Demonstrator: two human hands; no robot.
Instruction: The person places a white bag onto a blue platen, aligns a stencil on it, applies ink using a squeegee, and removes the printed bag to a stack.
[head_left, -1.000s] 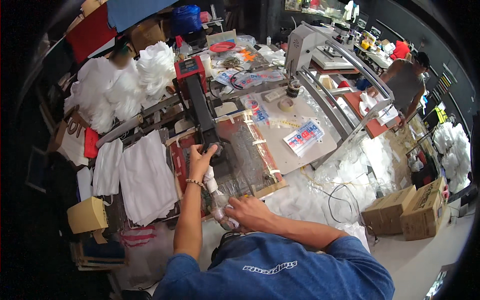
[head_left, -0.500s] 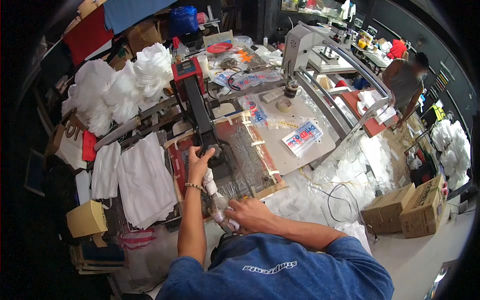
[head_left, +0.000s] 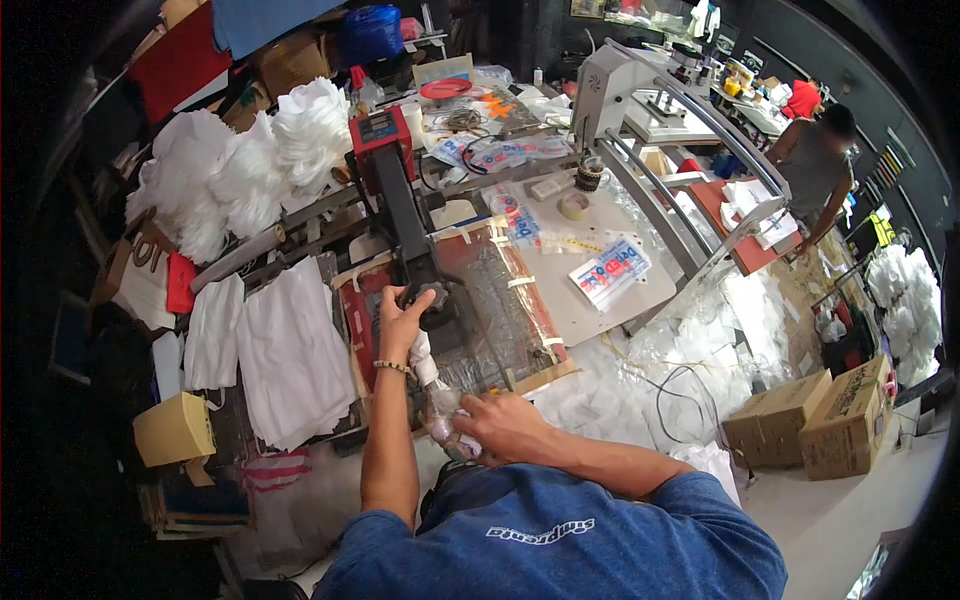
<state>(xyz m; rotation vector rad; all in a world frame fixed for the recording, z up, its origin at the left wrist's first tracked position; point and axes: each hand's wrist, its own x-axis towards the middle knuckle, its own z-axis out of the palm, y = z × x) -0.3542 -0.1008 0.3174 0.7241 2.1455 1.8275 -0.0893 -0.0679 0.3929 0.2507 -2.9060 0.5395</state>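
A heat press with a red control box (head_left: 385, 140) and a black arm (head_left: 400, 200) stands before me. My left hand (head_left: 400, 325) is closed around the black knob (head_left: 433, 297) on its arm. My right hand (head_left: 495, 425) grips the lower part of the press's handle (head_left: 428, 368), which is wrapped in white material and clear plastic. Its fingertips are partly hidden. Under the arm lies the red platen (head_left: 515, 315), covered with shiny film and edged with tape. Left of it lie white fabric pieces (head_left: 290, 355).
A grey press frame (head_left: 600, 100) and a board (head_left: 610, 320) with printed sheets and tape stand at the right. White bundles (head_left: 210, 170) are piled back left. Cardboard boxes (head_left: 840, 430) sit lower right. A co-worker (head_left: 810, 170) stands at a red table (head_left: 735, 240).
Both my hands keep their places on the press, with barely any movement. The co-worker at the right has shifted slightly, head and arms in a slightly different position.
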